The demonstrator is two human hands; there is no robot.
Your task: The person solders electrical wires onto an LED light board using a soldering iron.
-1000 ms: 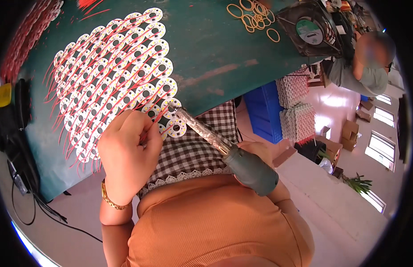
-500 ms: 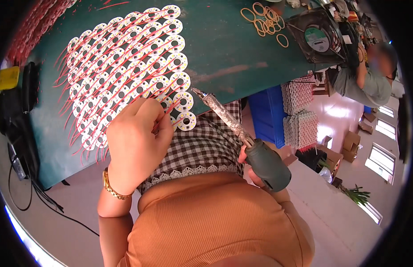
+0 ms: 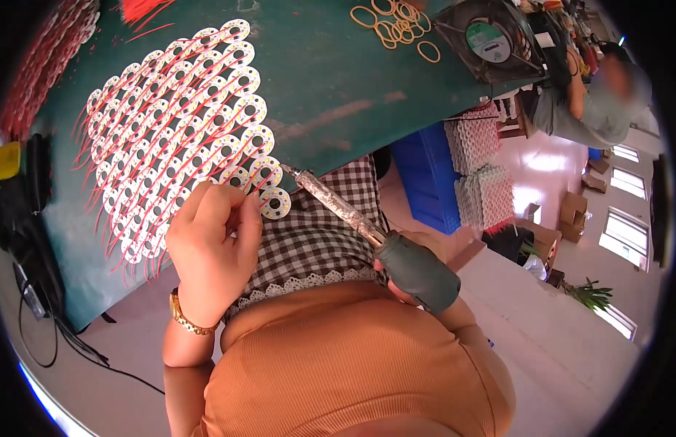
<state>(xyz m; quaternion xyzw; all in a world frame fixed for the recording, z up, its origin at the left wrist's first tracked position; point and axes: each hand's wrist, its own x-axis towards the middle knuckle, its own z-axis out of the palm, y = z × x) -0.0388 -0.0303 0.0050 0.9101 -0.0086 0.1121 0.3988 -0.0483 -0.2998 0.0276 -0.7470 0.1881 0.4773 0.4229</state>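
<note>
A sheet of joined white ring-shaped LED boards (image 3: 196,162) with red wires lies on the green table. My left hand (image 3: 214,244) is closed in a pinch over its near edge, with a red wire (image 3: 261,187) at the fingertips. Gripped in my right hand (image 3: 428,246) is a soldering iron (image 3: 338,205) with a dark grey-green handle, which hides most of the fingers. Its tip is at the right edge of a ring board near the sheet's near right corner; whether it touches cannot be made out.
Rubber bands (image 3: 402,25) and a black fan (image 3: 491,40) sit at the table's far side. Loose red wires (image 3: 137,9) lie far left. A blue bin (image 3: 425,178) stands beside stacked boards (image 3: 485,197). Another person (image 3: 582,109) sits at the far right.
The iron's tip has come in from the right, from apart to right beside a ring board. My left hand stays pinched at the near edge. The whole view has shifted somewhat.
</note>
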